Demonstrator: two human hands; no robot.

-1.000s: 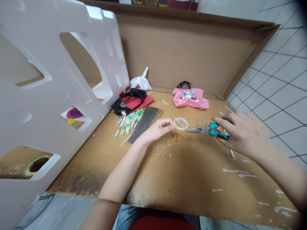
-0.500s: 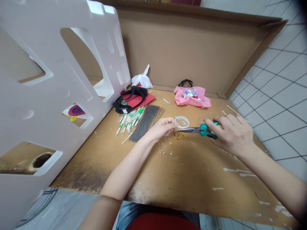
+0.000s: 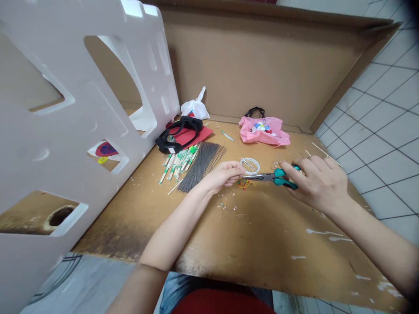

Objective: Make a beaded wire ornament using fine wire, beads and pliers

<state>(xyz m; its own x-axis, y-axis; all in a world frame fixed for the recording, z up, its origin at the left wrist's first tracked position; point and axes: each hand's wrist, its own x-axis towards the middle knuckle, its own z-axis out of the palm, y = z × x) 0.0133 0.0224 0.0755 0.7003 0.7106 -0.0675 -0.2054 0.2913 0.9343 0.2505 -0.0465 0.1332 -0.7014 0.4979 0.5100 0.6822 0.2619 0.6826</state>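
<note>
– what's nearest?
– my feed shows a beaded loop (image 3: 222,205) on the table (image 3: 262,244).
– and the hands?
– i see the right hand (image 3: 319,181) gripping pliers (image 3: 268,177), tips by the left hand (image 3: 227,174), which is pinched narrow; on what, i can't tell. beyond, a white ring (image 3: 258,167).

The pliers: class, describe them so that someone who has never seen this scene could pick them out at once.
Find the brown table below the tall panel, then the right hand above its right side. That hand grips the pliers, their thin metal nose pointing at the left hand. Their teal handles set them apart from the white ring and the red and yellow loops near the nose.
</note>
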